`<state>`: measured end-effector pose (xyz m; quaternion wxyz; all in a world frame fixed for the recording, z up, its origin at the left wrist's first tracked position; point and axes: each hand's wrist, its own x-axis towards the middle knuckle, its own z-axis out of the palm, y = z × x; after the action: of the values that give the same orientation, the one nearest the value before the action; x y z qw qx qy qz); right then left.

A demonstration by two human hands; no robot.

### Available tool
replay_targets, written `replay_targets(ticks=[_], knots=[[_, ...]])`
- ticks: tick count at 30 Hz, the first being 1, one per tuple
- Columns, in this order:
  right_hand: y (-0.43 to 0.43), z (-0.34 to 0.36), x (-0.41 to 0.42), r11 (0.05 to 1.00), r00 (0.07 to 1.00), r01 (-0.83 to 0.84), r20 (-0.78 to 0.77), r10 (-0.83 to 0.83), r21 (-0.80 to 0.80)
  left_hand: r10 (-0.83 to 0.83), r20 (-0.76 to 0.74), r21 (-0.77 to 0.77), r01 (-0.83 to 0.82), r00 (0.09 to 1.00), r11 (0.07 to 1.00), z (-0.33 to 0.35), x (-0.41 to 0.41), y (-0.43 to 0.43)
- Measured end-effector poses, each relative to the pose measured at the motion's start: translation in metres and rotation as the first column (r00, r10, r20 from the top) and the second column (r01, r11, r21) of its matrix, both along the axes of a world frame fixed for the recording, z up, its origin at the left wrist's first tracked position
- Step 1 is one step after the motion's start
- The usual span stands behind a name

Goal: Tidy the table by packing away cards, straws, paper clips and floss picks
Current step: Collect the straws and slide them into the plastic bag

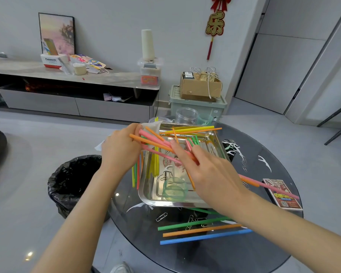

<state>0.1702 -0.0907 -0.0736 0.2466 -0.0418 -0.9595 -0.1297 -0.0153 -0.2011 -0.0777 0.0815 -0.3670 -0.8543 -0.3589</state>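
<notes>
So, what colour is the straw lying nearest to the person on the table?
The straw is blue; head view.

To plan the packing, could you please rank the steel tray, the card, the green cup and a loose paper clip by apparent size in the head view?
Largest to smallest: steel tray; card; green cup, only slightly smaller-looking than the card; paper clip, by far the smallest.

Mirror-bright metal tray [144,196] on a glossy dark glass table [244,257].
Smooth, matt coloured straws [201,229] and thin, shiny wire paper clips [161,217]; a translucent green plastic cup [173,189]; a glossy printed card [283,196]; a crinkled, shiny black plastic bin liner [73,180].
</notes>
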Motion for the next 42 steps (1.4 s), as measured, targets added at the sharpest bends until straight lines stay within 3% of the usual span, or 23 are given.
replay_targets(ticks=[9, 13, 22, 26, 30, 35, 37, 42], knots=[[0.020, 0.000, -0.019, 0.992, 0.992, 0.026, 0.122, -0.011, -0.122, 0.001, 0.093, 0.073, -0.008, 0.996, 0.997, -0.002, -0.005, -0.002], [0.019, 0.005, -0.024, 0.997, 0.996, 0.033, 0.084, -0.027, -0.066, -0.012, 0.091, 0.084, 0.004, 0.996, 0.996, -0.001, -0.006, -0.005], [0.028, 0.006, -0.018, 0.998, 0.979, 0.065, 0.193, -0.066, 0.008, -0.046, -0.001, -0.004, 0.046, 0.999, 0.999, -0.004, -0.011, -0.012], [0.002, 0.026, -0.020, 0.996, 0.960, 0.077, 0.265, -0.087, 0.049, 0.000, -0.198, -0.079, -0.016, 0.980, 0.997, -0.005, 0.004, -0.006], [-0.021, 0.047, -0.044, 0.967, 0.959, -0.007, 0.276, -0.066, 0.254, 0.026, -0.260, -0.044, -0.039, 0.965, 0.998, 0.000, 0.021, 0.000], [-0.028, 0.057, -0.076, 0.932, 0.915, -0.049, 0.390, -0.103, 0.360, 0.010, -0.131, -0.009, -0.011, 0.991, 1.000, 0.002, 0.025, 0.004], [-0.025, 0.061, -0.080, 0.943, 0.915, 0.000, 0.379, -0.134, 0.332, 0.027, -0.061, 0.030, -0.025, 0.998, 0.999, 0.002, 0.021, 0.005], [-0.020, 0.078, -0.072, 0.960, 0.913, 0.083, 0.366, -0.180, 0.266, 0.046, -0.054, 0.082, -0.041, 0.998, 0.996, 0.006, 0.013, 0.007]])
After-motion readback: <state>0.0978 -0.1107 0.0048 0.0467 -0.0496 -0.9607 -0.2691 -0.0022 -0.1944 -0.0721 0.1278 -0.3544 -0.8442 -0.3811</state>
